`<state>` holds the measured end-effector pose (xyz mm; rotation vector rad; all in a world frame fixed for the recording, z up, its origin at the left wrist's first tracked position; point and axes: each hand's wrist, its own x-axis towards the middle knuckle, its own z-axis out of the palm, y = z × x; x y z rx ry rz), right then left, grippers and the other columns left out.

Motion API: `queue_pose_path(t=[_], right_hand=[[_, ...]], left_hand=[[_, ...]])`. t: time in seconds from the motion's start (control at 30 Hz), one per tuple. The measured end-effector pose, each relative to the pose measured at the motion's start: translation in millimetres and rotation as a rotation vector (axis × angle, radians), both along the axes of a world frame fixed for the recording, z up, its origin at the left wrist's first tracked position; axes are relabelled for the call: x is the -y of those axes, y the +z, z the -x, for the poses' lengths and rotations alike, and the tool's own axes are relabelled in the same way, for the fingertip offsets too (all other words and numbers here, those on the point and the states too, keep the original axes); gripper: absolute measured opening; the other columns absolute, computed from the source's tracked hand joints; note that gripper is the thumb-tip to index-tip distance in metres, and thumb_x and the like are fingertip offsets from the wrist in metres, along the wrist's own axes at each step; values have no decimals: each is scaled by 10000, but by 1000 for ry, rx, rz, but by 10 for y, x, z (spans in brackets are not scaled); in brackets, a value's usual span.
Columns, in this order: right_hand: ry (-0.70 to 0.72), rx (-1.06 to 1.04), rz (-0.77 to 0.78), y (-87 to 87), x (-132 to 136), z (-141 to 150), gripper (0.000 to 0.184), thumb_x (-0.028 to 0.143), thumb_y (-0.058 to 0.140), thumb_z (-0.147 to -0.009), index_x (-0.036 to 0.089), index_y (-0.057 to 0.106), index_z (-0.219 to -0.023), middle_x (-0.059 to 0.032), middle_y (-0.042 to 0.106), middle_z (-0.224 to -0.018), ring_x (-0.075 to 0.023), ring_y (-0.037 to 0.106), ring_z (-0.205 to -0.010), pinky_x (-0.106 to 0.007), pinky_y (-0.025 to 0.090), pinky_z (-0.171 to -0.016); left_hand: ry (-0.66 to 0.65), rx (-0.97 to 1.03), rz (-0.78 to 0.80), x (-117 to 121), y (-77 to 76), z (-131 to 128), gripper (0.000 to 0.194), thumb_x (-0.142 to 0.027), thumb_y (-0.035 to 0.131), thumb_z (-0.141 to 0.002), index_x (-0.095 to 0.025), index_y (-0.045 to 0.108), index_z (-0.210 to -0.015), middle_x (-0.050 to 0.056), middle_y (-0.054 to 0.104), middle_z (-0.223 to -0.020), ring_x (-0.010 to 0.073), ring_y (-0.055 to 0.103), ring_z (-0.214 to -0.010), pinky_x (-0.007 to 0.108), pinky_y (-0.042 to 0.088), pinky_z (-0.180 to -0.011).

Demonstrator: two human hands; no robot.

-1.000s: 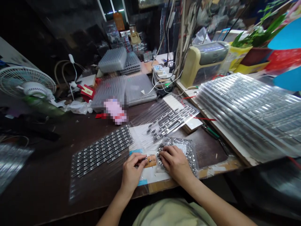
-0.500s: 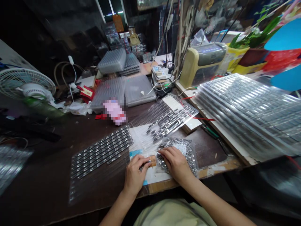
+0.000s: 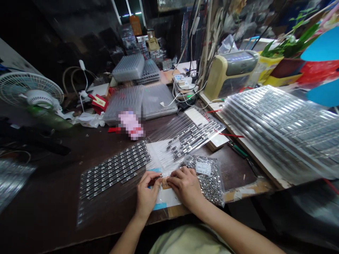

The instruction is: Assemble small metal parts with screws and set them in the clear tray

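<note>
My left hand (image 3: 146, 192) and my right hand (image 3: 184, 186) meet near the table's front edge over a small tan block (image 3: 165, 183) on a white sheet (image 3: 165, 197). The left fingers pinch a small metal part (image 3: 156, 178). The right fingertips are pressed together at the block; what they grip is too small to name. A clear bag of small metal parts (image 3: 209, 178) lies just right of my right hand. A clear tray filled with rows of metal parts (image 3: 113, 170) lies to the left, and a partly filled tray (image 3: 190, 135) lies beyond the hands.
A tall slanted stack of clear trays (image 3: 280, 123) fills the right side. A white fan (image 3: 29, 93) stands at far left. A beige machine (image 3: 230, 72), cables, a power strip (image 3: 184, 83) and more tray stacks (image 3: 132, 67) crowd the back. A green-handled tool (image 3: 238, 148) lies by the stack.
My right hand has left the bag of parts and moved left to the tan block, meeting my left hand. The left hand stays by the block with its pinched part.
</note>
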<state>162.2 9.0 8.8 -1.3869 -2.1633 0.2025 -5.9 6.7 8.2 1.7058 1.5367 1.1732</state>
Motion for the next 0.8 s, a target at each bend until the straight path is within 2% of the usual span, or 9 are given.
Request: queue_pose_path(t=[0.1, 0.23, 0.4, 0.57, 0.8], right_hand=[[-7, 34, -11, 18, 3, -35, 79, 322, 662, -813, 312, 681, -889, 10, 643, -859, -168, 467, -811, -334, 294, -700], [-83, 161, -62, 73, 2, -217, 184, 326, 655, -816, 263, 651, -989, -26, 636, -952, -195, 465, -865, -348, 306, -721], [-70, 230, -67, 65, 38, -397, 85, 269, 644, -824, 252, 656, -906, -25, 635, -909, -197, 459, -831, -343, 305, -712], [-65, 132, -69, -1, 66, -394, 47, 231, 604, -854, 233, 642, -882, -23, 633, -883, -187, 474, -828, -319, 319, -715], [-73, -25, -75, -4, 69, -407, 74, 181, 531, -874, 187, 606, -873, -44, 616, -896, -175, 479, -823, -311, 357, -740]], left_hand=[[-9, -1, 6, 3, -10, -15, 183, -319, 584, -835, -176, 694, -865, 65, 650, -849, 183, 626, -812, 268, 522, -672], [-5, 17, 29, -3, -10, -22, 187, -323, 586, -829, -170, 690, -853, 60, 648, -846, 173, 625, -783, 258, 519, -654], [18, 44, 85, -71, 86, -69, 186, -332, 597, -820, -164, 678, -833, 59, 658, -857, 171, 633, -785, 236, 514, -619], [-78, -29, 27, -91, 133, -221, 127, -283, 605, -827, -193, 691, -852, 38, 661, -851, 155, 618, -773, 240, 495, -646], [-175, -201, -30, 12, -10, -352, 112, -207, 634, -812, -232, 703, -898, 23, 652, -850, 166, 590, -824, 291, 478, -756]])
